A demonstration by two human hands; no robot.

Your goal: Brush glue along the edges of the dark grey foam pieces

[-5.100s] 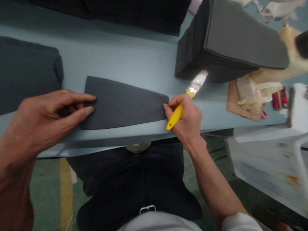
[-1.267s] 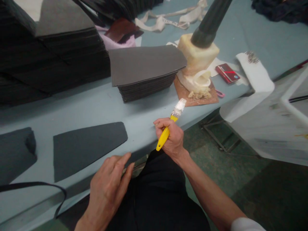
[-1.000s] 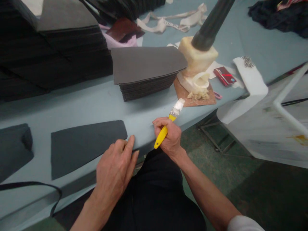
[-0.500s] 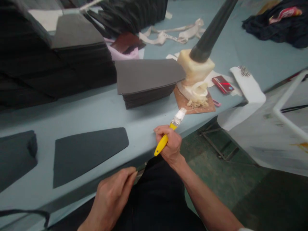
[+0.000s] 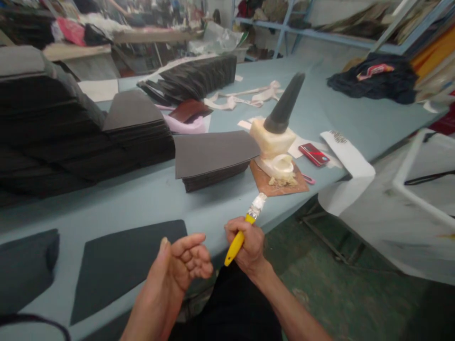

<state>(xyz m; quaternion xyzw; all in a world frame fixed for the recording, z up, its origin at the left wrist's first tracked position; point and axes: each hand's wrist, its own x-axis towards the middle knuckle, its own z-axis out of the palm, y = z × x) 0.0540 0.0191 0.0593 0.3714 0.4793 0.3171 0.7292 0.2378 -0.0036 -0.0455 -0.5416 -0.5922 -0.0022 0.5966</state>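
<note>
My right hand (image 5: 249, 244) is wrapped round the yellow handle of a paintbrush (image 5: 236, 247), whose whitish, coated bristles point up and away over the table edge. Palm turned up, my left hand (image 5: 183, 265) holds nothing; its thumb and fingers are apart. It partly covers a dark tapered panel (image 5: 113, 270) lying flat on the table. Farther back is a stack of similar panels (image 5: 216, 156). Right of that stack, a cream glue container (image 5: 273, 137) with a dark cone on top stands on a brown board (image 5: 263, 184), with crusted glue at its base.
Tall stacks of dark panels (image 5: 46, 128) rise at the left on the blue-green table (image 5: 142, 199). A red box (image 5: 314, 155) and a curved white strip (image 5: 350, 158) lie right of the container. A white bin (image 5: 408, 213) stands beyond the table's right edge.
The view has tilted up, showing more of the room behind. My left hand has risen and turned from pinched fingers to an open palm. My right hand keeps the paintbrush in its grip.
</note>
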